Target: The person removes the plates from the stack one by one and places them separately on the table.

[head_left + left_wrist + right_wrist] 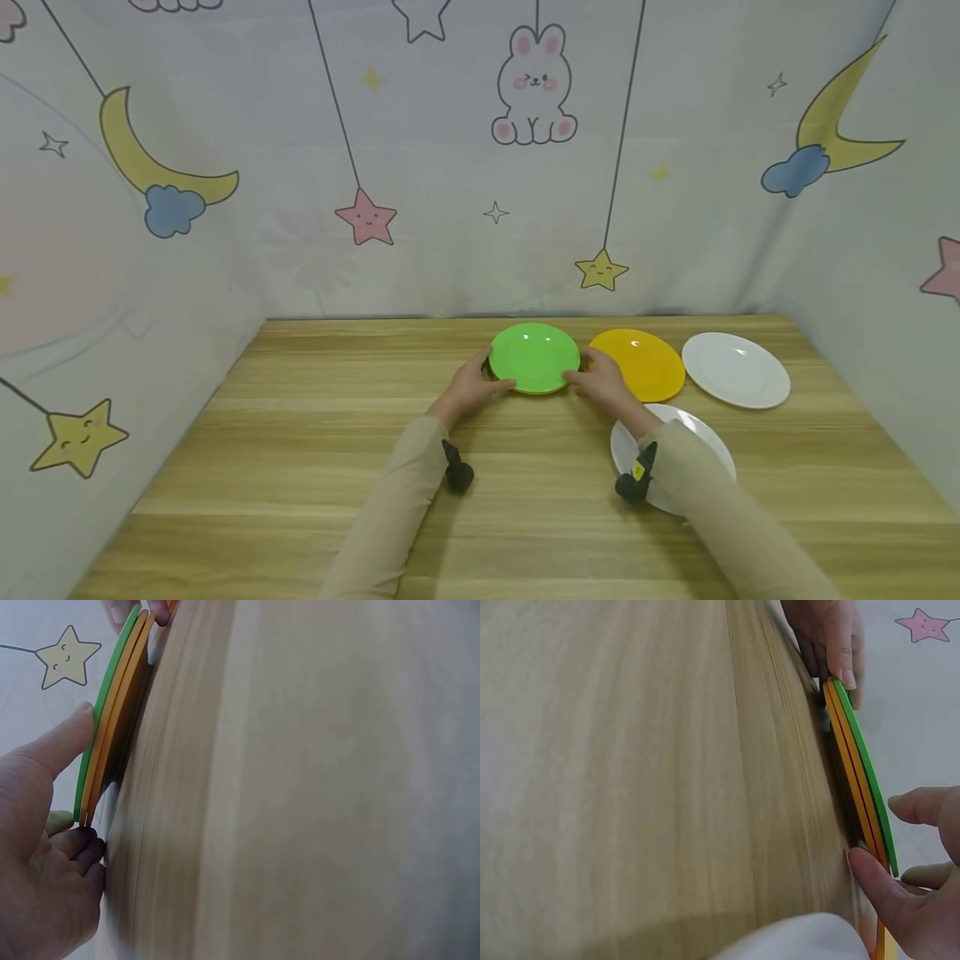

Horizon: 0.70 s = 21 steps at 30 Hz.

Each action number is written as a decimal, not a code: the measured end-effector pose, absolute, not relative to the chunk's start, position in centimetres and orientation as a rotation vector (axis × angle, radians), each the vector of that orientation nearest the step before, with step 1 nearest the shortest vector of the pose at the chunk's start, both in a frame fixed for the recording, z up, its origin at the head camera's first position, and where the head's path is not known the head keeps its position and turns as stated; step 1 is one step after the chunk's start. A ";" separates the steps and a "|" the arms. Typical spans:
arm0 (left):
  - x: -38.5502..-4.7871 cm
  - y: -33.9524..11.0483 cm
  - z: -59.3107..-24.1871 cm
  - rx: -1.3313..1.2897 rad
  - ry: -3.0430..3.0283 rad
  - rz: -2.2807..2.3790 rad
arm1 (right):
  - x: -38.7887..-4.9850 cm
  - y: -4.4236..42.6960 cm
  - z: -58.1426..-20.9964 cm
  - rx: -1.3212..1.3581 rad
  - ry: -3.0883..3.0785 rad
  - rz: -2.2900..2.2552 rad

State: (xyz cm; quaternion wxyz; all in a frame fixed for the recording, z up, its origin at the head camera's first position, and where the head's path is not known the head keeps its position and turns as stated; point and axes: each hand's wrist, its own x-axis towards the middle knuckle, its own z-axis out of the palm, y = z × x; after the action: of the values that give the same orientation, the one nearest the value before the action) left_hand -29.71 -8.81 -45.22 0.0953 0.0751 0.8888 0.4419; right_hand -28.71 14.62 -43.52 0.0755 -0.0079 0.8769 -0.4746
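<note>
A green plate [534, 358] tops a small stack, with orange plates [111, 720] beneath it in both wrist views. My left hand [467, 390] grips the stack's left edge, thumb on the green plate and fingers curled at the underside. On the opposite edge, my right hand [604, 388] holds the stack, its fingers low by the orange layers and a digit [919, 806] close to the green rim. Dark shadow shows between the stack's underside and the table; whether it touches the wood I cannot tell.
Right of the stack lies a yellow-orange plate [648, 367], then a white plate [735, 371]. Another white plate [705, 442] is partly under my right forearm. The wooden table [300, 467] meets a patterned cloth wall [442, 275] behind, with cloth at both sides.
</note>
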 end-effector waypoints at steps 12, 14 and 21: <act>-29.6 -8.7 -44.9 0.178 2.640 1.313 | -28.9 14.1 -43.4 -0.020 2.596 -1.473; -29.6 -8.6 -44.8 0.175 2.647 1.310 | -28.9 14.1 -43.4 -0.007 2.575 -1.490; -30.0 -8.7 -44.9 0.168 2.647 1.350 | -29.0 13.8 -43.4 0.074 2.455 -1.595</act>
State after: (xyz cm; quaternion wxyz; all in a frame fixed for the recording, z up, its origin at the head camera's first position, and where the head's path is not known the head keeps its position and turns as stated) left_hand -29.96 -8.69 -44.89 0.0828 0.0564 0.8864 0.4519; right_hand -28.98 13.83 -43.35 0.1062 0.0252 0.8336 -0.5414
